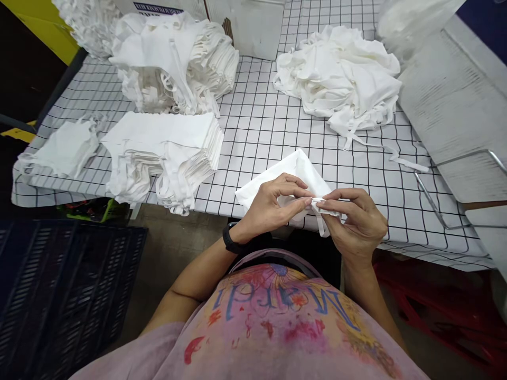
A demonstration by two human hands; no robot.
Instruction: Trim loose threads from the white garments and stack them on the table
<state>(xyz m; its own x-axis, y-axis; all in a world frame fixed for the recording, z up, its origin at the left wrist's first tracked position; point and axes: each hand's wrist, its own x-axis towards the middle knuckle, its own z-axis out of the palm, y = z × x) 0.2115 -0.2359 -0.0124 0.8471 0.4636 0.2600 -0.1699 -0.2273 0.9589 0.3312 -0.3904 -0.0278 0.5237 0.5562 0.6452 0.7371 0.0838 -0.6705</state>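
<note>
Two hands (pixel 276 203) (pixel 358 220), both pinching one white cloth (pixel 301 168); five white fabric piles (pixel 336 79), one checked tablecloth (pixel 255 116)

The soft white cloth (pixel 291 164) lies at the near edge of the table (pixel 253 126). Its far side comes up to a point, like the tip of a roof, and a fold line runs down from the tip. The near side is bunched up small, pinched between the left hand (pixel 277 206) and the right hand (pixel 358 221). A thin white strap (pixel 322 227) hangs down there. The hands hide some of the cloth.
</note>
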